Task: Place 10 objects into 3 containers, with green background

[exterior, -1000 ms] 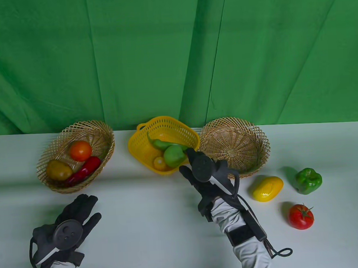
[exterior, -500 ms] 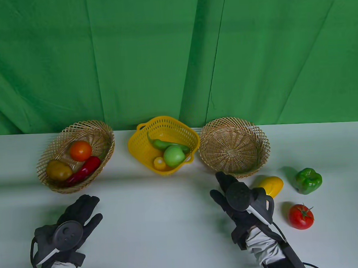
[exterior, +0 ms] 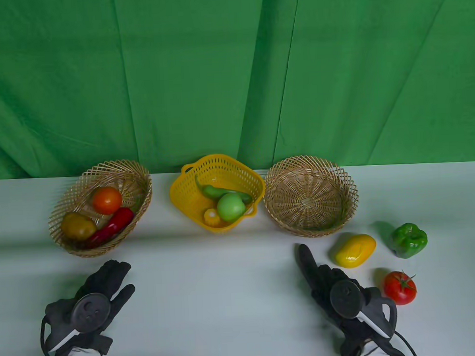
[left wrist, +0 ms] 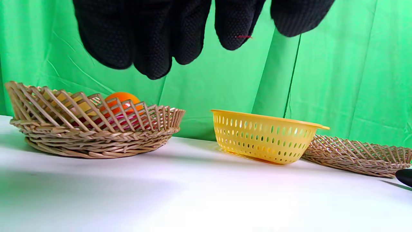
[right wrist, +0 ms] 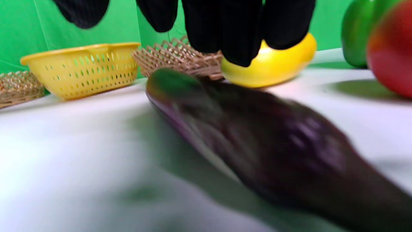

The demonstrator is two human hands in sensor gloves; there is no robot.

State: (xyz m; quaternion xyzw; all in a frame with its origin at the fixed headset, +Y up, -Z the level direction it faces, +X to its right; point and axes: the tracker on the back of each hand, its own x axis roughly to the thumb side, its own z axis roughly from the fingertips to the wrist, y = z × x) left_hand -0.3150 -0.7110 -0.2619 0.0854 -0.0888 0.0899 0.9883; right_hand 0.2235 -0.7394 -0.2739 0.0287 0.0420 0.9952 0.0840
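My right hand (exterior: 326,278) hovers open at the front right of the table. In the right wrist view its fingers (right wrist: 225,29) hang just above a blurred dark purple eggplant (right wrist: 257,138) lying on the table; I cannot see the eggplant in the table view. A yellow mango (exterior: 355,251), a green bell pepper (exterior: 409,239) and a red tomato (exterior: 400,287) lie to the right of that hand. My left hand (exterior: 115,276) is open and empty at the front left, in front of the left wicker basket (exterior: 140,179).
The left wicker basket holds an orange tomato (exterior: 107,200), a potato (exterior: 77,225) and a red chili (exterior: 111,227). The yellow plastic basket (exterior: 183,196) holds a green chili (exterior: 212,191), a green apple (exterior: 230,206) and a small yellow fruit (exterior: 211,217). The right wicker basket (exterior: 310,198) has nothing in it.
My right hand has drawn back from the yellow basket toward the front right, ending beside the mango and tomato. The left hand has stayed put.
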